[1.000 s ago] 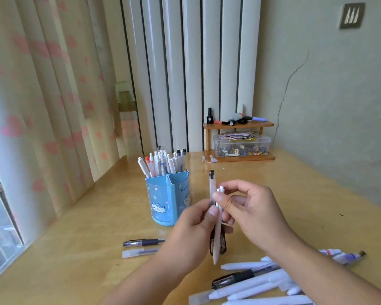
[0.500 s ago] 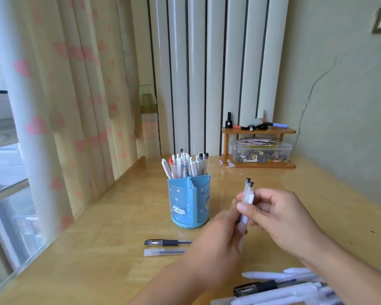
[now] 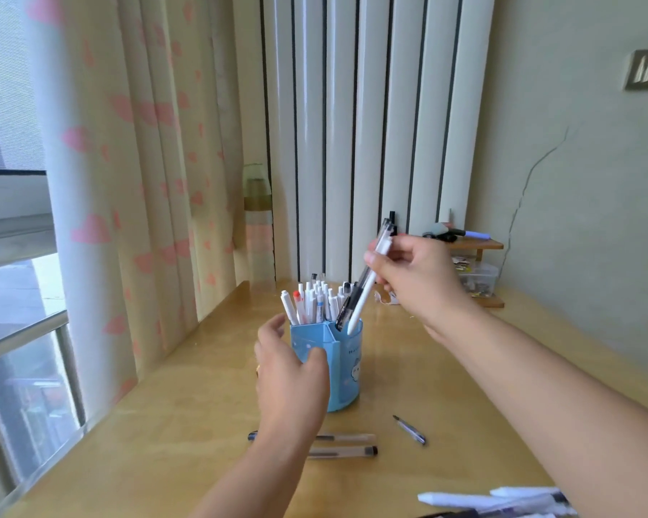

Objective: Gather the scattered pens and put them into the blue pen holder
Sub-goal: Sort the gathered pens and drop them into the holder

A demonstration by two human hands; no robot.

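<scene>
The blue pen holder (image 3: 347, 372) stands mid-desk with several pens upright in its back compartments. My right hand (image 3: 416, 282) grips two pens (image 3: 363, 289), one white and one dark, tilted with their lower ends over the holder's right front compartment rim. My left hand (image 3: 290, 372) is against the holder's left front side, fingers curved around it. Two clear pens (image 3: 347, 444) lie on the desk in front of the holder, and a short dark pen (image 3: 410, 429) lies to their right. More white pens (image 3: 498, 500) lie at the bottom right.
A small wooden shelf (image 3: 477, 244) with markers and a clear box of small items stands at the back right by the wall. Curtains and a window run along the left desk edge. Vertical blinds hang behind the holder.
My right hand has carried the two pens from in front of me up and over to the holder. My left hand let go of them and went to the holder's side. The camera moved closer.
</scene>
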